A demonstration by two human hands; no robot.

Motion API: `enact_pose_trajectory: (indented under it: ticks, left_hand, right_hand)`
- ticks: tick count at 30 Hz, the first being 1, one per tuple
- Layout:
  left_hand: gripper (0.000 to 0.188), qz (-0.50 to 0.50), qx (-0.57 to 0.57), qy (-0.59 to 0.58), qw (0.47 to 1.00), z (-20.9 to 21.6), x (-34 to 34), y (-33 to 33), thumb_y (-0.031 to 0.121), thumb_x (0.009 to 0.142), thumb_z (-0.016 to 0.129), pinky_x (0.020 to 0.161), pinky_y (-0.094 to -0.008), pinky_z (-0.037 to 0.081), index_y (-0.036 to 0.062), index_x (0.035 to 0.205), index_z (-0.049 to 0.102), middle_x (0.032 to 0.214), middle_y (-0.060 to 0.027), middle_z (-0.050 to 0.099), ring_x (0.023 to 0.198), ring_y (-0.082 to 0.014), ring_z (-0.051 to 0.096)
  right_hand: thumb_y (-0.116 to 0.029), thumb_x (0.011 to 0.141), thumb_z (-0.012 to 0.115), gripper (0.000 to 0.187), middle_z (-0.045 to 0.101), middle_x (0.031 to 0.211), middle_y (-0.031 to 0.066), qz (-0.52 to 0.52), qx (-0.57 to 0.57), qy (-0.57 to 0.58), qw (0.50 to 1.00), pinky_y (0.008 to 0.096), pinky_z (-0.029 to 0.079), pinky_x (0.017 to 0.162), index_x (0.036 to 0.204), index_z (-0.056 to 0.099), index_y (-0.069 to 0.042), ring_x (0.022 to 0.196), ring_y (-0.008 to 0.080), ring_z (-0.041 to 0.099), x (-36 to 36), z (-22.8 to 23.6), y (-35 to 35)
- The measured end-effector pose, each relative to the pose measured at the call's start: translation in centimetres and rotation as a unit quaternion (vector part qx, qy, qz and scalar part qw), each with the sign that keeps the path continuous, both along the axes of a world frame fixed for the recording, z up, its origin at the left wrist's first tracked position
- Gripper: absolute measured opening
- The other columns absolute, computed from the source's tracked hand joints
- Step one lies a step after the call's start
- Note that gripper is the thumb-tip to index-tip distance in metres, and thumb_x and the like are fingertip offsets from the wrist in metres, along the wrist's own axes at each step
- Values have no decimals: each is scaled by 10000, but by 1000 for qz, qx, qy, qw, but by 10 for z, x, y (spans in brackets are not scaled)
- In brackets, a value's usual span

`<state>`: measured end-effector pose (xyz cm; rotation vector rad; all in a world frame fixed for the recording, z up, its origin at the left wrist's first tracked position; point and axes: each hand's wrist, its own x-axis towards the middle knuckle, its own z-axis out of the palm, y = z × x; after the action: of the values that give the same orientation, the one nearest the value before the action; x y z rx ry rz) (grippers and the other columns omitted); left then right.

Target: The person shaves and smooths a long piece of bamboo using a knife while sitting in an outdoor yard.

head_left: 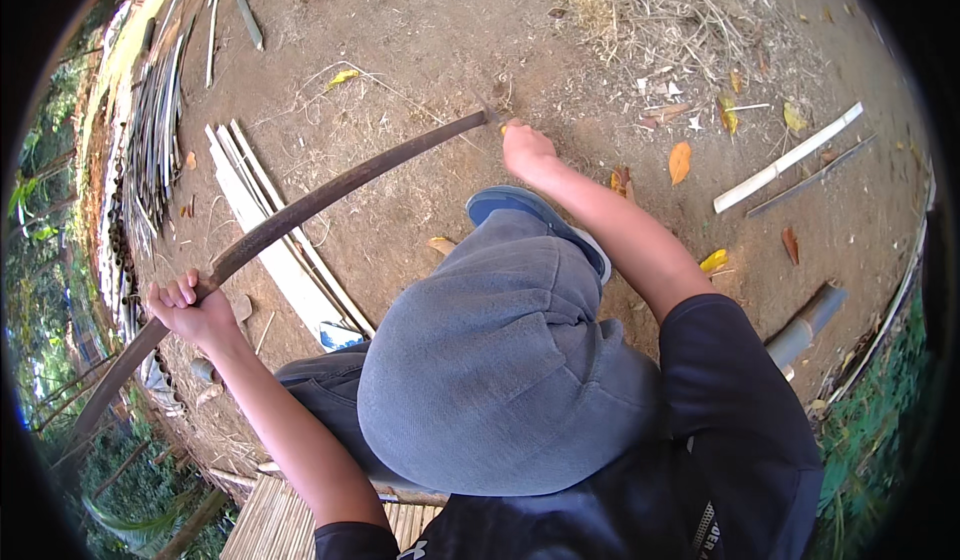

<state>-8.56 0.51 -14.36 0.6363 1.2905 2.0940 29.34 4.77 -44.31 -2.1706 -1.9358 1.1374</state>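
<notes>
A long dark brown bamboo strip point(345, 182) slants across the view, bowed in the fisheye picture, from the lower left rim up to a spot beyond my knees. My left hand point(196, 312) is wrapped around it, with a length sticking out past the hand. At its far end my right hand point(529, 150) is closed on what looks like a knife point(493, 116), seen nearly edge-on against the strip. Most of its handle is hidden in my fist. My grey-trousered leg point(480, 360) is bent up between my arms.
Pale split bamboo slats point(265, 230) lie left of my leg, near a bundle of thin dark strips point(155, 130). Shavings point(660, 10) are heaped at the far right. A pale bamboo piece point(790, 158) and a thick bamboo pole point(806, 322) lie on the right. Slatted bamboo point(270, 520) shows below.
</notes>
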Motion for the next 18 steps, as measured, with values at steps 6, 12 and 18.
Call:
enact_pose_trajectory:
  ticks: [6, 12, 18]
  left_hand:
    - [415, -4, 16, -13, 1000, -1, 1, -7, 216, 994, 518, 586, -286, 450, 168, 626, 332, 512, 61, 328, 465, -76, 361]
    - [391, -6, 9, -34, 999, 7, 13, -3, 243, 969, 551, 564, -294, 428, 165, 651, 338, 535, 46, 313, 471, -95, 369]
    - [424, -36, 37, -21, 998, 20, 27, -14, 345, 977, 586, 571, -374, 460, 118, 681, 383, 557, -9, 356, 487, -169, 432]
  right_hand:
    - [-103, 930, 471, 265, 695, 1007, 226, 49, 48, 27, 997, 486, 549, 829, 1173, 550, -29, 982, 364, 684, -35, 29, -13]
    - [-282, 953, 516, 340, 690, 1085, 168, 111, 56, -42, 991, 427, 551, 795, 1178, 614, -47, 960, 306, 684, 35, 57, 57]
    - [-376, 998, 479, 316, 558, 760, 50, 58, -20, 134, 989, 321, 429, 403, 1024, 527, -64, 510, 135, 527, 45, 277, 84]
